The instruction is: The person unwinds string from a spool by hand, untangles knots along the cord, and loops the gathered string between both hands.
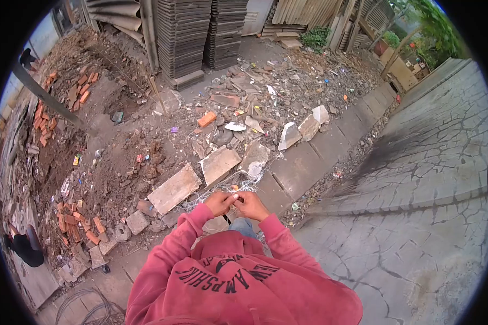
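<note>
White string (pixel 249 182) lies loosely tangled just beyond the hands; we see nothing finished, can't judge what's left. Left hand (pixel 218 203) and right hand (pixel 251 205) meet, fingers pinched closed, contents unclear. Beyond: concrete block (pixel 220 164).

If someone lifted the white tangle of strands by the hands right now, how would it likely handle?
The white tangle would probably be floppy, since it lies in loose, curving loops. It looks light for its spread: the strands are thin with gaps between. It might snag, lying close to a rough-edged slab.
</note>
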Available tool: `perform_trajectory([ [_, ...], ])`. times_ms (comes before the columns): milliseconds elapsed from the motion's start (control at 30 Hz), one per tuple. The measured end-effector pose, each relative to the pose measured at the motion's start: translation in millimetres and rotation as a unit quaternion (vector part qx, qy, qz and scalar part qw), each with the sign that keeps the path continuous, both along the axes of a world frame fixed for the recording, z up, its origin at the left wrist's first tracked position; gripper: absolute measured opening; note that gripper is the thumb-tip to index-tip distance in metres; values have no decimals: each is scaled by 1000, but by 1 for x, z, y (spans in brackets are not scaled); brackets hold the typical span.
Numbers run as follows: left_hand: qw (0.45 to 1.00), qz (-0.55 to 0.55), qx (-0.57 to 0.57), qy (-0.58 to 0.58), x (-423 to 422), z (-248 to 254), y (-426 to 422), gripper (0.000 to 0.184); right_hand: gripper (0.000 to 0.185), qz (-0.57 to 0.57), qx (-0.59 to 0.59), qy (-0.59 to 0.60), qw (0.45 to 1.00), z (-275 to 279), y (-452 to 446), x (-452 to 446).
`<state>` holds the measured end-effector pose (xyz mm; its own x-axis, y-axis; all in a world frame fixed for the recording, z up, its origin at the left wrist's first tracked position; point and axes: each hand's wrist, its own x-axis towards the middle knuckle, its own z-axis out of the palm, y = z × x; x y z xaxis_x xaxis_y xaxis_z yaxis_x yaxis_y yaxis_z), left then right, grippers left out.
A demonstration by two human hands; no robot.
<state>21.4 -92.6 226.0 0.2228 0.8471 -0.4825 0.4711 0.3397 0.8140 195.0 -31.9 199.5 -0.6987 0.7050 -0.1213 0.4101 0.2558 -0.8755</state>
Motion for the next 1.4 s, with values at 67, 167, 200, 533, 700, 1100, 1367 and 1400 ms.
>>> perform_trajectory([
  [67, 981, 128, 143, -36, -6, -7, -16, 38, 20, -19, -56, 29, 998, 22, 3, 3],
  [167, 965, 184, 153, -105, -47, 36, -40, 26, 23, 50, -108, 64, 991, 54, 4, 5],
  [200, 956, 212, 177, -104, -71, 48, -55, 27, 23, 46, -139, 81, 986, 69, 4, 7],
  [533, 559, 556, 520, -328, -367, 177, -414, 21, 18, 38, -181, 115, 976, 143, 70, 64],
  [700, 368, 830, 381, 175, -414, 198, -631, 42, 17, 12, -132, 96, 986, 130, 96, 59],
  [1100, 694, 564, 358, 268, -63, 134, -228, 96, 13, 367, -119, 245, 890, 217, -52, -172],
  [1367, 693, 649, 303, 80, -90, 196, -292, 19, 18, 503, -54, 183, 843, 225, -68, -224],
  [1400, 688, 654, 291, 122, -91, 210, -315, 19, 18, 520, -58, 183, 832, 219, -62, -222],
])
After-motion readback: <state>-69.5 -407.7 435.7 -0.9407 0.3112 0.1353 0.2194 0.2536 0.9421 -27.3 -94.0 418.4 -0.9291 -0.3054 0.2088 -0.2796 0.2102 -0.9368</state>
